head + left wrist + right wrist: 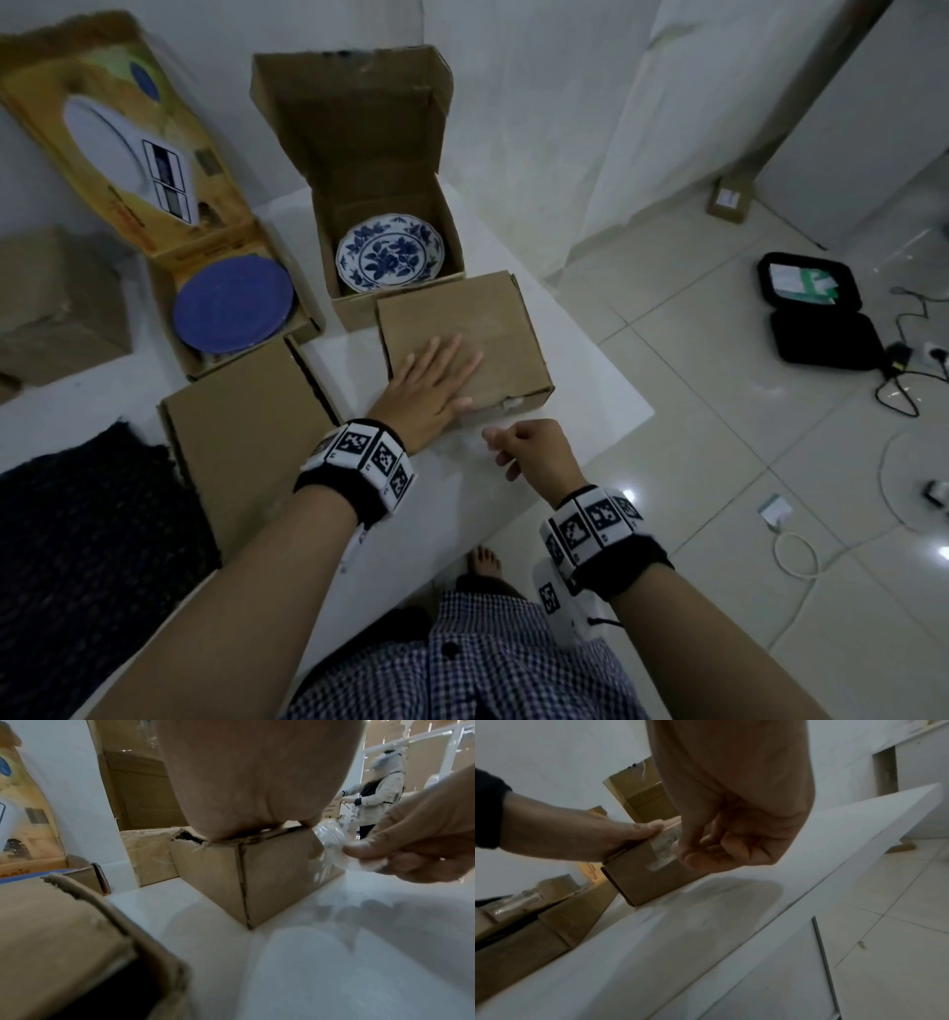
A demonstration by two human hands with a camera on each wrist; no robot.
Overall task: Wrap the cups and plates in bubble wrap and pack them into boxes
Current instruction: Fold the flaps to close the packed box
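A small closed cardboard box [462,329] sits near the right edge of the white table [462,509]. My left hand [436,375] lies flat on its lid, fingers straight, pressing down. My right hand [500,442] hovers at the box's near side and pinches a strip of clear tape [664,843] that sticks to the box front [649,882]. The crinkled tape end [331,839] shows between the thumb and fingers. Behind, a blue-and-white floral plate [389,255] lies unwrapped in an open brown box [447,226]. A solid blue plate [232,303] lies in an open yellow printed box [169,277].
A flat closed carton [241,437] lies left of my left wrist, beside a dark textured mat [87,539]. Another brown box [56,308] stands at far left. On the tiled floor to the right are an open black case [816,313] and cables. A person [377,795] stands in the background.
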